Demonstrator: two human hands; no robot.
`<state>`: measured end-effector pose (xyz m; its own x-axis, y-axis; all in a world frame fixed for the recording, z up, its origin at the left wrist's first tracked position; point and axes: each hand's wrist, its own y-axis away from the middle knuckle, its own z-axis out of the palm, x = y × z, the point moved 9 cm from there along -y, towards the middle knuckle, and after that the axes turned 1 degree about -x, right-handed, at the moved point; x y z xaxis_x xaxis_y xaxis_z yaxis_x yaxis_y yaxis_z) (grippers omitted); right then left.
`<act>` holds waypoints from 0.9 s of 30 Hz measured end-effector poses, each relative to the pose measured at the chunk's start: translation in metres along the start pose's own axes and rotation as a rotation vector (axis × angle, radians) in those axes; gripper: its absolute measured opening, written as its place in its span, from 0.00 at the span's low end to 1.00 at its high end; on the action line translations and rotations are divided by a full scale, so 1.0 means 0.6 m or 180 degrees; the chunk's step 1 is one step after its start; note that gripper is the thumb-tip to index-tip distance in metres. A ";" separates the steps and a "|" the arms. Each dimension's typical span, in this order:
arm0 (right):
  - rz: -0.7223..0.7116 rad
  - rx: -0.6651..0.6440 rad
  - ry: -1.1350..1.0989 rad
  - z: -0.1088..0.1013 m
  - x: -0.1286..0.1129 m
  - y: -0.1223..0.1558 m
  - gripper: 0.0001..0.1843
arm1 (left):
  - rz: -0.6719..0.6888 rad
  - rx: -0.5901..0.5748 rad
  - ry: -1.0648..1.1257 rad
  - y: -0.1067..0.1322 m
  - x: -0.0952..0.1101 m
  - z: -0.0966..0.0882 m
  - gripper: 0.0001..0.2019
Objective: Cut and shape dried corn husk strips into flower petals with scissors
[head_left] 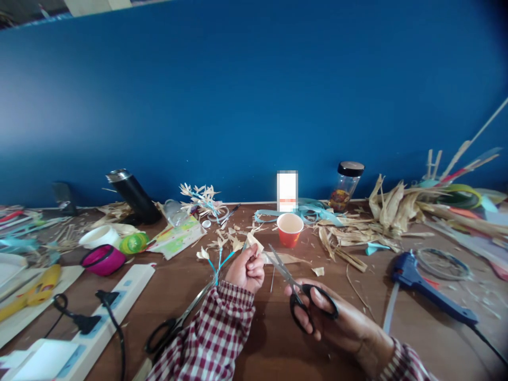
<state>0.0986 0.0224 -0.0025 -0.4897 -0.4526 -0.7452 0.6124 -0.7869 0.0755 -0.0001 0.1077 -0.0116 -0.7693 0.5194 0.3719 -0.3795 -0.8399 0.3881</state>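
Observation:
My left hand (248, 270) is closed in a pinch on a small piece of pale dried husk (254, 242), held just above the brown table (357, 296). My right hand (337, 320) grips black-handled scissors (296, 286), fingers through the loops, blades parted and pointing up-left toward the husk piece. A small husk flower on blue stems (214, 259) lies just left of my left hand. Both sleeves are red-and-white check.
A second pair of black scissors (174, 323) lies near my left forearm. An orange paper cup (289, 228), a jar (346, 185), a heap of dried husks (381, 217), a blue glue gun (428, 288), a white power strip (103, 312), and a black flask (135, 197) surround the work spot.

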 end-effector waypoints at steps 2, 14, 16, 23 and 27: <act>-0.0009 -0.0019 0.0015 0.001 0.000 0.000 0.23 | -0.0024 0.0020 0.0058 -0.001 -0.001 -0.002 0.12; -0.0065 0.0037 -0.0058 -0.003 0.001 0.000 0.22 | -0.0077 -0.0061 0.0104 -0.003 -0.005 -0.002 0.12; -0.0081 0.0002 -0.0070 0.000 0.000 0.000 0.22 | -0.0071 -0.0079 0.0079 -0.004 -0.005 -0.003 0.11; -0.0124 0.0064 -0.0049 -0.004 -0.003 0.000 0.21 | 0.0171 -0.0299 -0.0234 0.000 -0.001 0.008 0.12; -0.0110 0.0076 -0.0093 -0.006 -0.002 0.000 0.21 | 0.0216 -0.0412 -0.0474 0.003 -0.006 0.015 0.17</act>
<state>0.1013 0.0243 -0.0040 -0.5283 -0.4368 -0.7281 0.5800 -0.8119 0.0662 0.0067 0.1056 -0.0047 -0.7146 0.4704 0.5178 -0.3996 -0.8820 0.2497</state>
